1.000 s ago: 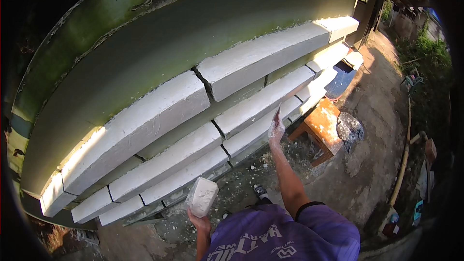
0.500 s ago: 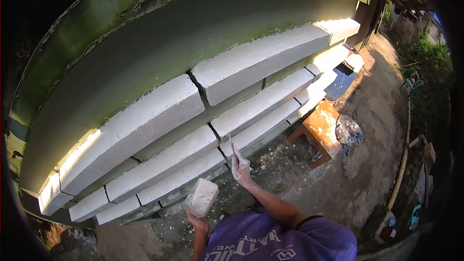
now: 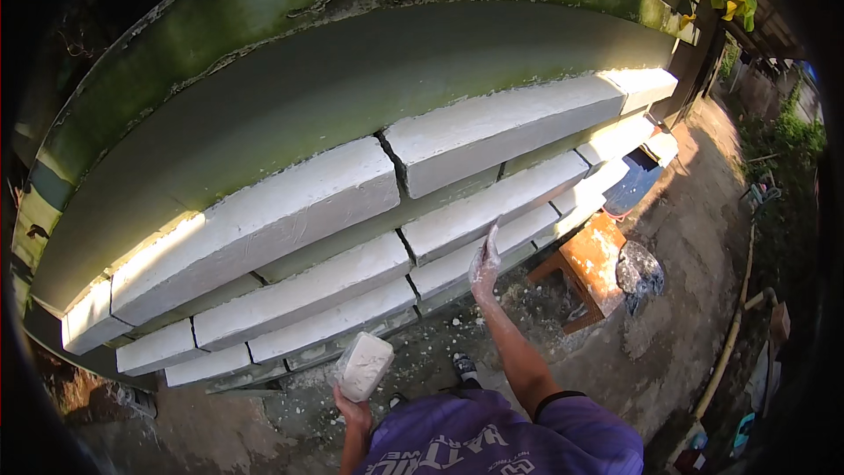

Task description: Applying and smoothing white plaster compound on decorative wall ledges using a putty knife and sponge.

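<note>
- The landmark is the orange stool (image 3: 596,251), its top smeared with white.
- The left hand (image 3: 354,412) is well to the left of the stool and nearer the person; its fingers are wrapped around the lower end of a whitish box-shaped object (image 3: 366,369).
- That box-shaped object, with rounded corners, sits tilted in the left hand, off the ground, to the left of the stool and nearer the person; whether it is a solid block or a filled tub cannot be told.
- The right hand (image 3: 484,271), dusted white, is raised to the left of the stool, apart from it; its fingers are drawn together and point away from the person, but whether they grip anything thin, or touch the ledge behind them, cannot be told.
- White stepped ledges (image 3: 492,145) with dark joints run to the left of the stool and beyond it.
- A dark crumpled bag (image 3: 640,268) lies just beside the stool, on its right.
- A dark blue bin (image 3: 631,180) stands beyond the stool.
- A long pole (image 3: 732,343) lies well to the right of the stool.
- White crumbs scatter the ground left of the stool.
</note>
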`<action>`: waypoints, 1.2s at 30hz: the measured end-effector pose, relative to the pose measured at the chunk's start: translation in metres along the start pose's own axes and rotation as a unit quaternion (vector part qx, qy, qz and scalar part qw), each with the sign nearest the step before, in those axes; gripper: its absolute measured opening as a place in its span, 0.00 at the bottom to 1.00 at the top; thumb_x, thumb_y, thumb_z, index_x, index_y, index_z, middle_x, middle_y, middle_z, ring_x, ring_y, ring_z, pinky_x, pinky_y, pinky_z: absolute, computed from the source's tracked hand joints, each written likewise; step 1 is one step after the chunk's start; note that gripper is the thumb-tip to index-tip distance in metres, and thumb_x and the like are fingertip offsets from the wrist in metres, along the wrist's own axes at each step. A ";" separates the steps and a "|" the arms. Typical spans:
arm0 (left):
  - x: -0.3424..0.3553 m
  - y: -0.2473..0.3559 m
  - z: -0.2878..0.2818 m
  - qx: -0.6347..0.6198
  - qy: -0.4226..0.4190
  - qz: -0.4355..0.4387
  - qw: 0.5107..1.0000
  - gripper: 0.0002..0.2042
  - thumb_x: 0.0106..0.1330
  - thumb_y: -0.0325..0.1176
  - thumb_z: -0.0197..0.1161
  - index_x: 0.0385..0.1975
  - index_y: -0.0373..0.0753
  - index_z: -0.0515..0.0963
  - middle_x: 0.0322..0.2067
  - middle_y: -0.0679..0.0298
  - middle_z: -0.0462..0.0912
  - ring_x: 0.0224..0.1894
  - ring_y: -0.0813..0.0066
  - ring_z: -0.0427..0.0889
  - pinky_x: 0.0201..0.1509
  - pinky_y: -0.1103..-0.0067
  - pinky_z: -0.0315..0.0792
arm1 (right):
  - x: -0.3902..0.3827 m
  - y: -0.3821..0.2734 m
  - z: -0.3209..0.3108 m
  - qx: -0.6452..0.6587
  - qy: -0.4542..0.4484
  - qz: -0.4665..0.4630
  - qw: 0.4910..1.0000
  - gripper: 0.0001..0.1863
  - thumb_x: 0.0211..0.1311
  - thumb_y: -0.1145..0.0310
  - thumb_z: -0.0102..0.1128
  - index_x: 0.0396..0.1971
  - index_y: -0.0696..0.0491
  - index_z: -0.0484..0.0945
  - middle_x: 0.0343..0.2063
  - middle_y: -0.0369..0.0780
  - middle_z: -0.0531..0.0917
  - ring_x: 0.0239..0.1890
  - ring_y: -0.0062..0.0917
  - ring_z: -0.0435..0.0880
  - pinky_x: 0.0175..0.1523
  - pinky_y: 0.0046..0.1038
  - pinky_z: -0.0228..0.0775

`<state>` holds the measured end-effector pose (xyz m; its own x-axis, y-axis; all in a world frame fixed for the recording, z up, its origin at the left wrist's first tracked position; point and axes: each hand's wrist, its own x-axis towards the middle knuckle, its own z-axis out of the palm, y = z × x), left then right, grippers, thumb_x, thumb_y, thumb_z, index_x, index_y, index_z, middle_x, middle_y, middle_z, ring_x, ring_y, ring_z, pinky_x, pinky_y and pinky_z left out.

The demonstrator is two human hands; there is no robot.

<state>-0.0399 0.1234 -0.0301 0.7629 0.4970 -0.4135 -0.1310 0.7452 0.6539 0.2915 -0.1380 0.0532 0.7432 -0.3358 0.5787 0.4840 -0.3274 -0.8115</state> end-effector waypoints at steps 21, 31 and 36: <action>-0.008 0.002 0.009 -0.021 0.013 0.010 1.000 0.25 0.71 0.51 0.40 0.59 0.42 0.67 0.56 0.63 0.74 0.57 0.63 0.74 0.60 0.66 0.66 | -0.064 -0.079 0.047 0.028 -0.037 -0.085 0.995 0.33 0.58 0.87 0.41 0.66 0.62 0.55 0.67 0.54 0.56 0.71 0.39 0.52 0.72 0.36 0.42; -0.008 0.006 -0.003 -0.021 0.028 0.024 0.999 0.26 0.70 0.52 0.40 0.60 0.42 0.66 0.57 0.63 0.74 0.58 0.63 0.73 0.61 0.66 0.66 | -0.129 -0.070 0.020 0.040 -0.203 -0.065 0.976 0.36 0.49 0.87 0.41 0.64 0.59 0.61 0.64 0.56 0.62 0.69 0.47 0.56 0.69 0.38 0.53; -0.006 0.006 -0.010 -0.036 0.033 0.021 0.999 0.26 0.70 0.53 0.39 0.61 0.43 0.66 0.57 0.63 0.74 0.58 0.64 0.73 0.60 0.67 0.67 | -0.079 -0.078 0.027 0.016 -0.121 -0.089 0.989 0.37 0.50 0.85 0.41 0.67 0.59 0.56 0.66 0.57 0.58 0.70 0.49 0.53 0.70 0.38 0.48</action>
<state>-0.0516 0.1289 -0.0302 0.7123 0.5552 -0.4294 -0.2087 0.7517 0.6257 0.2075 -0.0621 0.0680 0.7321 -0.0540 0.6791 0.6279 -0.3332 -0.7034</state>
